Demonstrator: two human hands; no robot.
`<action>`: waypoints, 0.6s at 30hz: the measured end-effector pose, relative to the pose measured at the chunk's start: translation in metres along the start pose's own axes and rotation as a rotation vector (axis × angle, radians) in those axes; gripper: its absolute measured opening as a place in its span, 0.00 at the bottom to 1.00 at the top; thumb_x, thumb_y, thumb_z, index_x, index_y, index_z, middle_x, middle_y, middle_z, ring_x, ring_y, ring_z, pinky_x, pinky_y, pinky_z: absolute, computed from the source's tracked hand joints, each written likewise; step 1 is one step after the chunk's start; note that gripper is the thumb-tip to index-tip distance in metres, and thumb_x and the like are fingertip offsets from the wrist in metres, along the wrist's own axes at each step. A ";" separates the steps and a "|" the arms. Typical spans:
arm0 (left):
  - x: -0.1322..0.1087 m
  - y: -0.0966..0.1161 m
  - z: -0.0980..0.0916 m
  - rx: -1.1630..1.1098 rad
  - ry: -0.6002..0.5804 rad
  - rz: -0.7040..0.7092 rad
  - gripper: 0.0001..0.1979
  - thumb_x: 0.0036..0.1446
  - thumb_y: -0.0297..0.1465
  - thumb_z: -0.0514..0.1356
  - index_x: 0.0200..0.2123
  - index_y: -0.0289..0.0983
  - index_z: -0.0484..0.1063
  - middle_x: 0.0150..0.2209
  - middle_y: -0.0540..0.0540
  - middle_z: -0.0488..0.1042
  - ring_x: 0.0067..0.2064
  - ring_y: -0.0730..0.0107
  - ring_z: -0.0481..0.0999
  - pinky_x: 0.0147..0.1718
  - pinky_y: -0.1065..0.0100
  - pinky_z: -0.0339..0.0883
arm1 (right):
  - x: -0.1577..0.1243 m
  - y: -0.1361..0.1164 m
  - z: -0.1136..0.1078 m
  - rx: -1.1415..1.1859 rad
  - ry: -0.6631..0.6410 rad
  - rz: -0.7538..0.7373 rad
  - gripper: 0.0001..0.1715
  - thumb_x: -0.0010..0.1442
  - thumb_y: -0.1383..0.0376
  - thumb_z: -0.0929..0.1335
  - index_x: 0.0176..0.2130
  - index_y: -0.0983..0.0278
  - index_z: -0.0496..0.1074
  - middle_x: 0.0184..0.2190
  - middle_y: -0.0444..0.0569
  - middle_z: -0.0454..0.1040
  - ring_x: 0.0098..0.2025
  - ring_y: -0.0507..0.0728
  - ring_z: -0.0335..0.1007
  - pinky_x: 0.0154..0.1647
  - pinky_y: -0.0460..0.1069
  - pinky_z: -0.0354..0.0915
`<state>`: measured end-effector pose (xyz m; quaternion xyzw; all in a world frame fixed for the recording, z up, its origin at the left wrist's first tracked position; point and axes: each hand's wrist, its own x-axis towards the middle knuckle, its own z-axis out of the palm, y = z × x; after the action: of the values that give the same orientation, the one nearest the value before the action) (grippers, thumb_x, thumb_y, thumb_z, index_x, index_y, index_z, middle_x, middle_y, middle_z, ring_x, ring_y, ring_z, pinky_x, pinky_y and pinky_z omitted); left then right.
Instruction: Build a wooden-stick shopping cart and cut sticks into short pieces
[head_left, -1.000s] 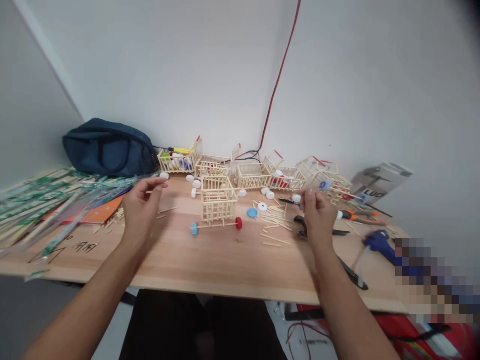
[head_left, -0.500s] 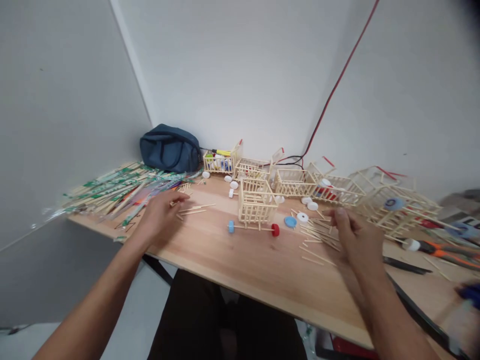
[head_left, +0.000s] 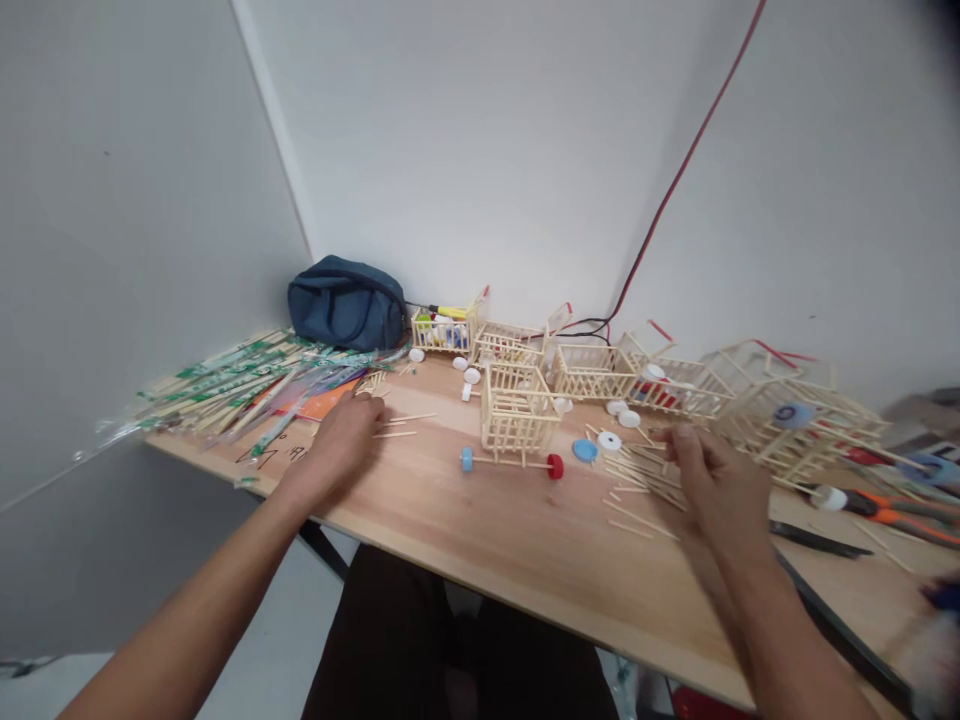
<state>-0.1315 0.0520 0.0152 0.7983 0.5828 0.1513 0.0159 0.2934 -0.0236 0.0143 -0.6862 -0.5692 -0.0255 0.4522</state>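
Head view: a boxy, pale wooden-stick cart (head_left: 517, 412) stands centre.
My left hand (head_left: 346, 440) curls by thin wooden sticks (head_left: 397, 434), left; my right hand (head_left: 720, 490) bunches its fingertips, right; either's grasp I can't tell.

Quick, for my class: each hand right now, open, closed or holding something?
Left hand: low beside thin sticks; whether open or closed cannot be told.
Right hand: curled beside the stick pile; whether closed on anything cannot be told.

Bare hands (head_left: 721, 488), bare forearms (head_left: 225, 590), very dark trousers (head_left: 375, 635), plain, brownish-black
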 end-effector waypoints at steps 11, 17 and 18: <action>-0.008 -0.011 -0.011 -0.414 0.229 -0.158 0.12 0.53 0.39 0.55 0.35 0.38 0.72 0.33 0.47 0.77 0.36 0.62 0.74 0.36 0.66 0.62 | 0.004 0.006 -0.009 0.011 0.136 0.028 0.27 0.64 0.49 0.60 0.29 0.65 0.75 0.22 0.44 0.69 0.26 0.52 0.63 0.31 0.47 0.57; -0.017 -0.022 0.001 -0.393 0.219 -0.196 0.17 0.52 0.46 0.55 0.38 0.43 0.76 0.38 0.47 0.80 0.39 0.53 0.77 0.37 0.59 0.65 | 0.011 0.002 -0.034 0.131 0.345 -0.009 0.23 0.65 0.52 0.62 0.36 0.66 0.77 0.24 0.43 0.68 0.27 0.51 0.62 0.30 0.46 0.58; -0.018 -0.024 0.003 -0.390 0.229 -0.170 0.17 0.52 0.46 0.54 0.38 0.44 0.76 0.36 0.47 0.80 0.38 0.53 0.77 0.35 0.59 0.65 | 0.011 -0.001 -0.040 0.147 0.372 -0.014 0.23 0.65 0.52 0.62 0.38 0.66 0.77 0.24 0.43 0.67 0.27 0.51 0.62 0.30 0.46 0.58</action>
<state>-0.1580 0.0435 0.0031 0.7057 0.6058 0.3486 0.1165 0.3159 -0.0415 0.0442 -0.6310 -0.4808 -0.1134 0.5982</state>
